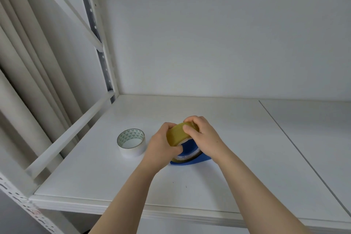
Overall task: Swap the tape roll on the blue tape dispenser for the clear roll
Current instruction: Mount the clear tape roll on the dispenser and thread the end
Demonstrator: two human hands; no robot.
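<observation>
A yellowish translucent tape roll (175, 135) stands on edge in the blue tape dispenser (190, 159), which rests on the white shelf (114, 176). My left hand (163, 146) grips the roll from its left side, thumb at the lower front. My right hand (203, 138) holds it from the top and right, fingers curled over the rim. Most of the dispenser is hidden behind both hands. A white roll (131, 142) with a triangle-patterned core lies flat on the shelf, just left of my left hand and apart from it.
The shelf has a white back wall, a metal upright (100, 59) and a diagonal rail (72, 133) on the left. A seam (296, 146) divides the shelf board on the right. The shelf's front edge (171, 213) lies near me.
</observation>
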